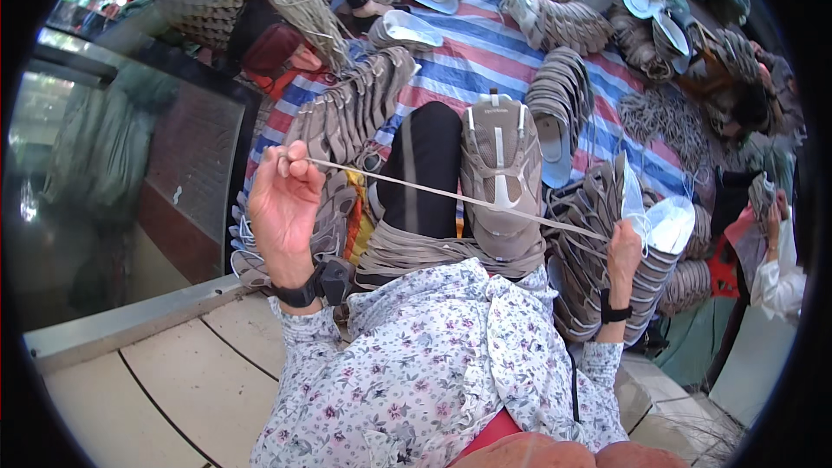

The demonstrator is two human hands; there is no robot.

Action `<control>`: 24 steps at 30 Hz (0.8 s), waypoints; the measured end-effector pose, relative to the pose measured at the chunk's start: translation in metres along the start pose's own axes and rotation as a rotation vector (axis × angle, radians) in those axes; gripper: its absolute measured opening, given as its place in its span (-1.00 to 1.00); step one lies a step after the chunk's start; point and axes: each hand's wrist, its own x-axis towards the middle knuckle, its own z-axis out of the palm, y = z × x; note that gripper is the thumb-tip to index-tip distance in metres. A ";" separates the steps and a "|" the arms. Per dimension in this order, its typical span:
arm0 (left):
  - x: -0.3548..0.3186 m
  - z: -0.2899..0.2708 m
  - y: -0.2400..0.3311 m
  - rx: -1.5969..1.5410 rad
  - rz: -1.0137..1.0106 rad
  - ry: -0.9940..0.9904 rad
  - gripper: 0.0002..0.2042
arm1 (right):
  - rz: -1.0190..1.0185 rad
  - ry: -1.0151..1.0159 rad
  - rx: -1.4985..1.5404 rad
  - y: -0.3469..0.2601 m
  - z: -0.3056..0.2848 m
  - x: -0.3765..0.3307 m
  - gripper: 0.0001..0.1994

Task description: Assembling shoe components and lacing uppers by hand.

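A beige shoelace [407,183] is stretched taut between my two hands, sloping down to the right. My left hand [288,199] pinches one end of it between fingertips, palm facing up. On the right, my right hand [623,251] is closed round the other end. The lace crosses above a grey-brown shoe upper [498,152], which rests upright on my right thigh with its toe towards me. I cannot tell whether the lace runs through it. A bundle of loose laces [416,253] lies across my lap. Beside my right hand is a row of nested shoe uppers [588,273].
More stacks of uppers [360,104] stand on a red, white and blue striped sheet [468,56]. A heap of laces [663,121] lies at the right. Another person's hand [774,217] holds a shoe piece at far right. A glass panel [113,173] stands to the left.
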 end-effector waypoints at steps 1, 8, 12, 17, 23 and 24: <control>-0.005 0.006 -0.004 -0.003 -0.022 0.004 -0.84 | -0.050 -0.054 0.144 -0.011 0.000 0.001 -0.82; -0.029 0.029 -0.059 0.568 -0.116 -0.359 -0.86 | -0.062 -0.313 0.933 -0.144 -0.023 0.015 -0.90; -0.008 0.010 -0.103 0.646 -0.394 -0.132 -0.76 | -0.003 -0.469 1.143 -0.184 -0.018 0.029 -0.91; 0.008 -0.022 -0.143 0.670 -0.574 -0.139 -0.73 | -0.334 -0.316 0.878 -0.198 -0.005 0.044 -0.91; 0.028 -0.040 -0.165 0.787 -0.577 -0.159 -0.75 | -0.384 -0.289 0.704 -0.208 0.001 0.048 -0.93; 0.030 -0.039 -0.166 0.780 -0.582 -0.158 -0.75 | -0.409 -0.281 0.688 -0.208 0.001 0.048 -0.94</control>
